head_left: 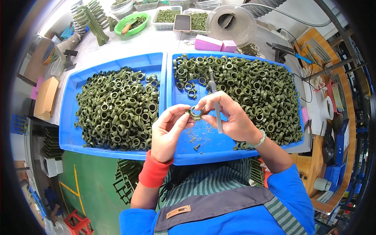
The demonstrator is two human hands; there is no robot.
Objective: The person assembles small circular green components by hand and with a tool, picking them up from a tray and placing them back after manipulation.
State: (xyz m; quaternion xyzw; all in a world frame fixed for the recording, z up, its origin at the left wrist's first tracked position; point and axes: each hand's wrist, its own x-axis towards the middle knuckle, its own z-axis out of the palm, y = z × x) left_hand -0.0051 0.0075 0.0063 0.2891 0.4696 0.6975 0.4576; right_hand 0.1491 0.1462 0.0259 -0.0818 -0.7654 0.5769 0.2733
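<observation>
The left grip (170, 131) pinches the ring (195, 118) above the right tray (182, 147); the right grip (230, 117) holds a tool (218, 113) and seems to steady the ring, contact half-hidden. Probably light, stiff: best held by its outside.

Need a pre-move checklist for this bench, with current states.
1. Green ring steadied by both hands: ok, fingertips of the left hand and right hand are on it.
2. Slim metal tool secured: ok, it sits in the right hand.
3. Tool's narrow end away from the left hand: ok, it points away from the person.
4. Right tray floor free of debris: not ok, green scraps lie below the hands.
5. Ring's edge smooth: cannot tell, too small in this view.
</observation>
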